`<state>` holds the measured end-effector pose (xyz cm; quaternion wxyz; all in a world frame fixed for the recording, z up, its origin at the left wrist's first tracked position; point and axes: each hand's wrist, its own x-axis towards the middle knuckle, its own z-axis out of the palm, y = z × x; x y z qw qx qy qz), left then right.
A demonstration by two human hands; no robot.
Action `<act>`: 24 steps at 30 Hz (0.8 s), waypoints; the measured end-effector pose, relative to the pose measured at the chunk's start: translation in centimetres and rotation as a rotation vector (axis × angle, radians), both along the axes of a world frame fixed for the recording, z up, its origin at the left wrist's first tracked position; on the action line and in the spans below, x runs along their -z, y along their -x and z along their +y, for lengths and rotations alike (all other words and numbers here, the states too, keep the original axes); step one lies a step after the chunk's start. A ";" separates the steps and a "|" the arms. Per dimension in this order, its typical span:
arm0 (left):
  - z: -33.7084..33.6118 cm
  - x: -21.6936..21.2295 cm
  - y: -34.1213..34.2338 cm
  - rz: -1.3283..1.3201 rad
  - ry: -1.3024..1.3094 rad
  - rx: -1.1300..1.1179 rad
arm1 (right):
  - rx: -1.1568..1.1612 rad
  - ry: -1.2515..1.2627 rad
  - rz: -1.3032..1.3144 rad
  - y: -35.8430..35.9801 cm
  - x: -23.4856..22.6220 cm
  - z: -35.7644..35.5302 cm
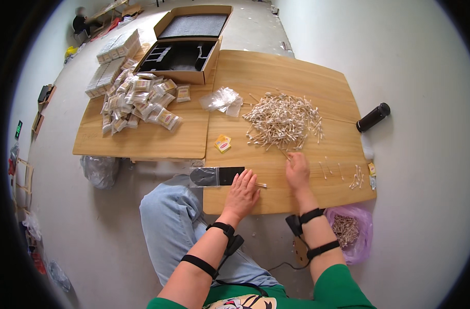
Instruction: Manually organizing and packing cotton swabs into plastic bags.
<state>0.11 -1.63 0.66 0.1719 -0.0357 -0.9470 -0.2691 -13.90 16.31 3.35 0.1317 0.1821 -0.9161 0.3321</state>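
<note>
My left hand (241, 194) lies flat, fingers stretched out, across the right end of a black strip (229, 175) at the table's near edge. Cotton swab tips (261, 185) poke out beside its thumb; the rest of those swabs is hidden. A clear plastic bag (204, 176) covers the strip's left part and overhangs the edge. To the right, my right hand (297, 172) has its fingers closed at the near side of a big heap of cotton swabs (284, 119), pinching a cotton swab (285, 154). Several loose swabs (357, 177) lie farther right.
Yellow-and-white cards (222, 143) and clear bags (224, 99) lie left of the heap. Filled swab packs (137, 103) pile up at left beside an open cardboard box (193, 77). A black bottle (373, 117) is at the right edge. A purple bag (366, 232) of swabs stands below.
</note>
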 end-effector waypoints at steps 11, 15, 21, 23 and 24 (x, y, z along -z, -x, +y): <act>-0.1 -0.3 0.1 0.015 -0.026 -0.027 | -0.110 -0.108 0.061 -1.7 0.2 -3.2; 0.1 -0.2 0.1 0.029 -0.099 -0.039 | -0.164 -0.053 -0.070 -4.2 0.1 -3.3; 0.1 -0.4 -0.1 -0.014 0.053 -0.065 | -0.029 0.141 -0.255 -4.9 -1.2 -1.7; 0.3 -0.3 0.0 -0.011 0.079 -0.057 | -0.085 -0.020 -0.112 -4.5 -0.6 -0.5; 0.5 -0.2 0.1 -0.007 0.108 -0.053 | -0.080 -0.023 -0.107 -4.0 0.0 0.3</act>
